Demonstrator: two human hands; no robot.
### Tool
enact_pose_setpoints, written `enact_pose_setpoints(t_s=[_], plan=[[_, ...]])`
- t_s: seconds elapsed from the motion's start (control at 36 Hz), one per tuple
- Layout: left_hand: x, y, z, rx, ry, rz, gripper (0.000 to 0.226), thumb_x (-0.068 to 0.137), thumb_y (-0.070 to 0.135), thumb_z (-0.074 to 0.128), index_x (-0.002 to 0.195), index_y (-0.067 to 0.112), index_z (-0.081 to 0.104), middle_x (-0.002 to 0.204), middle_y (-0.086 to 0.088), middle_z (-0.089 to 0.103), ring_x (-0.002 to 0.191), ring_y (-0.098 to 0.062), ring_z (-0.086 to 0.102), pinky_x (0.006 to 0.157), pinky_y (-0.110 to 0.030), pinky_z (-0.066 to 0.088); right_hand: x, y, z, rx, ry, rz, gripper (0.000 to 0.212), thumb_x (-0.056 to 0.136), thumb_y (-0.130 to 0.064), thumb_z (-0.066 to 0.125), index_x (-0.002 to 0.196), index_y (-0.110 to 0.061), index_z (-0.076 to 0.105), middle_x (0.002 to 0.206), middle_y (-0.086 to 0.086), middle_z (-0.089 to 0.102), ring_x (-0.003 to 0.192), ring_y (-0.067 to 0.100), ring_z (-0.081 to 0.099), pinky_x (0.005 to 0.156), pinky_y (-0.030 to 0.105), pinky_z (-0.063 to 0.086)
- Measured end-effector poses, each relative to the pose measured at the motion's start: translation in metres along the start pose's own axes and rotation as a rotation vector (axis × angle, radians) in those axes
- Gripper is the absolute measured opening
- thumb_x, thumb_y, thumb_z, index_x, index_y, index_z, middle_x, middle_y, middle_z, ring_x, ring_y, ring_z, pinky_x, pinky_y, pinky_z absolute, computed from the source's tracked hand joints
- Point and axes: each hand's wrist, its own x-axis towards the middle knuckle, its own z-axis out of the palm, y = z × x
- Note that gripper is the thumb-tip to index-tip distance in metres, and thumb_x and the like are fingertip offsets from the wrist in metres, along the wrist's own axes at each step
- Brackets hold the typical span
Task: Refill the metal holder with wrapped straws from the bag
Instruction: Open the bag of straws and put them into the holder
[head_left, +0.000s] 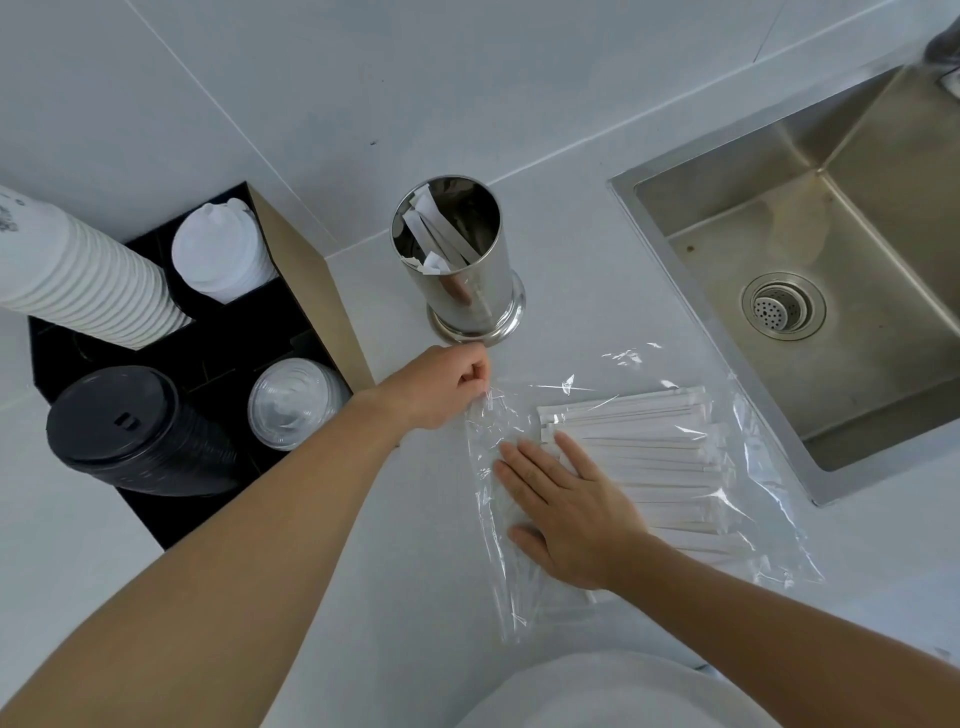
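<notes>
A shiny metal holder (467, 291) stands upright on the white counter and has a few white wrapped straws (441, 236) leaning inside it. In front of it lies a clear plastic bag (769, 467) full of white wrapped straws (654, 441), laid flat with its mouth to the left. My left hand (441, 387) pinches the upper left corner of the bag's open edge. My right hand (566, 509) lies flat with fingers spread at the bag's mouth, over the straw ends; whether it is under the film I cannot tell.
A black organiser (218, 332) at the left holds stacked white cups (78, 275), white lids (223, 254), black lids (130, 431) and clear lids (291, 400). A steel sink (831, 291) is set into the counter at the right, close to the bag.
</notes>
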Motion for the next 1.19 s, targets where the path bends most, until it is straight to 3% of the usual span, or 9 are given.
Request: enact_pose_setpoints(t_s=[0.06, 0.14, 0.19, 0.36, 0.53, 0.69, 1.06, 1.11, 1.19], plan=[[-0.001, 0.000, 0.000, -0.013, -0.018, 0.004, 0.010, 0.091, 0.021, 0.054, 0.091, 0.031, 0.051, 0.085, 0.007, 0.071, 0.078, -0.012, 0.062, 0.073, -0.033, 0.052, 0.000, 0.000, -0.001, -0.001, 0.008, 0.001, 0.068, 0.094, -0.051, 0.036, 0.148, -0.011, 0.037, 0.156, 0.009, 0.032, 0.145, 0.024, 0.029, 0.115, 0.052, 0.014], [-0.003, 0.003, -0.001, 0.006, -0.044, 0.038, 0.032, 0.091, 0.022, 0.054, 0.118, 0.040, 0.053, 0.091, 0.007, 0.069, 0.087, -0.011, 0.065, 0.078, -0.030, 0.053, 0.000, 0.000, 0.000, -0.002, 0.011, 0.002, 0.068, 0.094, -0.052, 0.036, 0.148, -0.011, 0.037, 0.156, 0.009, 0.032, 0.145, 0.024, 0.029, 0.115, 0.052, 0.014], [-0.004, 0.007, -0.001, 0.064, -0.035, 0.066, 0.035, 0.092, 0.022, 0.054, 0.123, 0.039, 0.054, 0.090, 0.004, 0.068, 0.085, -0.014, 0.064, 0.078, -0.030, 0.052, 0.000, 0.000, 0.000, -0.003, 0.012, 0.002, 0.068, 0.094, -0.052, 0.037, 0.148, -0.011, 0.037, 0.156, 0.009, 0.032, 0.145, 0.024, 0.028, 0.115, 0.052, 0.015], [0.001, 0.015, 0.001, 0.210, -0.030, 0.098, 0.025, 0.091, 0.028, 0.055, 0.115, 0.030, 0.062, 0.100, 0.004, 0.065, 0.087, -0.015, 0.061, 0.080, -0.034, 0.052, 0.000, 0.000, 0.001, 0.002, 0.003, 0.002, 0.068, 0.094, -0.051, 0.036, 0.148, -0.010, 0.036, 0.156, 0.009, 0.033, 0.144, 0.024, 0.030, 0.115, 0.052, 0.014], [0.008, 0.024, 0.001, 0.251, 0.044, 0.142, 0.007, 0.090, 0.028, 0.056, 0.092, 0.025, 0.063, 0.083, 0.009, 0.061, 0.082, -0.017, 0.061, 0.072, -0.036, 0.053, 0.000, 0.000, 0.001, 0.007, 0.005, -0.002, 0.068, 0.094, -0.052, 0.036, 0.148, -0.011, 0.035, 0.156, 0.009, 0.032, 0.144, 0.025, 0.029, 0.115, 0.052, 0.014], [0.012, 0.026, -0.005, 0.238, 0.009, 0.157, 0.007, 0.089, 0.023, 0.059, 0.083, 0.024, 0.062, 0.085, 0.006, 0.066, 0.082, -0.016, 0.062, 0.075, -0.039, 0.054, 0.000, 0.000, 0.001, 0.011, 0.003, -0.001, 0.068, 0.094, -0.053, 0.035, 0.148, -0.012, 0.035, 0.156, 0.008, 0.032, 0.145, 0.024, 0.028, 0.116, 0.052, 0.013], [0.008, 0.016, -0.006, 0.212, -0.019, 0.163, 0.009, 0.091, 0.016, 0.051, 0.084, 0.017, 0.055, 0.087, 0.005, 0.061, 0.081, -0.015, 0.058, 0.073, -0.036, 0.049, -0.001, 0.000, 0.002, 0.004, 0.034, -0.003, 0.068, 0.093, -0.051, 0.039, 0.148, -0.011, 0.037, 0.156, 0.008, 0.034, 0.144, 0.024, 0.031, 0.116, 0.052, 0.015], [0.008, 0.015, -0.004, 0.189, 0.021, 0.162, 0.003, 0.090, 0.017, 0.053, 0.090, 0.019, 0.055, 0.085, 0.011, 0.055, 0.075, -0.009, 0.056, 0.068, -0.030, 0.044, -0.001, 0.000, 0.001, 0.006, 0.033, -0.003, 0.068, 0.093, -0.051, 0.038, 0.148, -0.011, 0.037, 0.156, 0.008, 0.034, 0.144, 0.024, 0.031, 0.115, 0.052, 0.016], [0.010, 0.015, 0.001, 0.209, 0.026, 0.192, 0.020, 0.090, 0.020, 0.059, 0.109, 0.024, 0.059, 0.100, 0.017, 0.048, 0.075, -0.008, 0.055, 0.072, -0.026, 0.043, -0.001, 0.000, 0.002, 0.008, 0.042, -0.002, 0.068, 0.093, -0.051, 0.040, 0.148, -0.011, 0.037, 0.155, 0.008, 0.034, 0.143, 0.024, 0.032, 0.115, 0.053, 0.017]])
